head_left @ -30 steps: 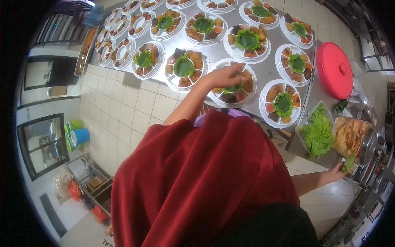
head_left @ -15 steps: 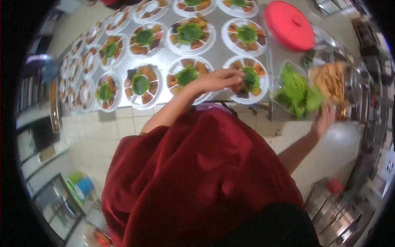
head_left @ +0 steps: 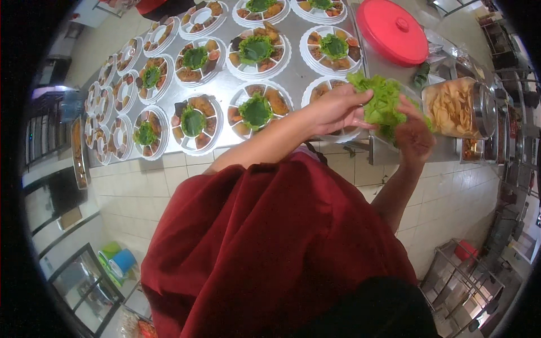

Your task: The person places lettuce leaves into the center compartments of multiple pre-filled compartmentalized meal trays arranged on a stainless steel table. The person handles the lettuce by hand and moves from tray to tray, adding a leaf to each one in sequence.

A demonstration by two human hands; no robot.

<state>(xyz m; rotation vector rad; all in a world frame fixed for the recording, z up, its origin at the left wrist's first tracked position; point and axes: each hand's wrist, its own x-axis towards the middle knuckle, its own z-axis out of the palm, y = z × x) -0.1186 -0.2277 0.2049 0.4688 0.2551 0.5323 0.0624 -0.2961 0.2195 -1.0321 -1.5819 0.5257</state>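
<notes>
My left hand (head_left: 341,111) pinches a leafy green lettuce piece (head_left: 378,98) between its thumb and fingers. From the other side, my right hand (head_left: 416,135) closes its fingers on the same lettuce. Both hands are raised over the table's right part, partly covering a clear container (head_left: 414,96) with more lettuce. Beneath my left forearm and hand is a white divided plate (head_left: 307,96) of food, its middle hidden. To its left, another divided plate (head_left: 231,127) has lettuce and a dark green leaf (head_left: 256,112) at its centre, ringed by portions of food.
Several more stacked white plates of food (head_left: 196,59) cover the steel table (head_left: 222,93); some at the left have bare centres. A red round lid (head_left: 393,32) lies at the back right. Beside the lettuce container is a clear jar of brown crisps (head_left: 453,107).
My right hand has come left and up from the lettuce container with a lettuce piece. My left hand has moved right from over the plate and taken hold of it too.
</notes>
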